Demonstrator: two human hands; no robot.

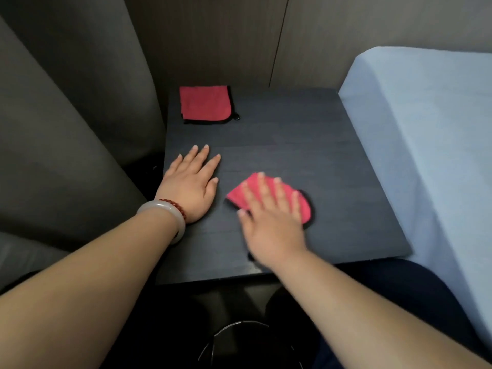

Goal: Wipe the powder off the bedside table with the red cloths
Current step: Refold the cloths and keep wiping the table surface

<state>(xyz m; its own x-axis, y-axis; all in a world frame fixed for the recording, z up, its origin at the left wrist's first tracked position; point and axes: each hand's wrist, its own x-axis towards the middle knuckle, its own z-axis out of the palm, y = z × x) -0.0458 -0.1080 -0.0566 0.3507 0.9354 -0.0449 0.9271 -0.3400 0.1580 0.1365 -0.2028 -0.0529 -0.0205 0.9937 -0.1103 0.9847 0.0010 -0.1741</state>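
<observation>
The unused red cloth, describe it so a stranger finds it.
Find the dark bedside table beside the pale blue bed. At its far left corner lies a flat red cloth with black edging. Unlike the other cloth, under the right hand, nothing touches it.

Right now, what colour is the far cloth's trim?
Its trim is black; head view shows it.

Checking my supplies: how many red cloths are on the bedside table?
2. A folded red cloth at the far-left corner; a second red cloth under the right hand.

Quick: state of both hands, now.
Left hand: open, flat on the bedside table, holding nothing.
Right hand: open, straight fingers pressing a red cloth down.
</observation>
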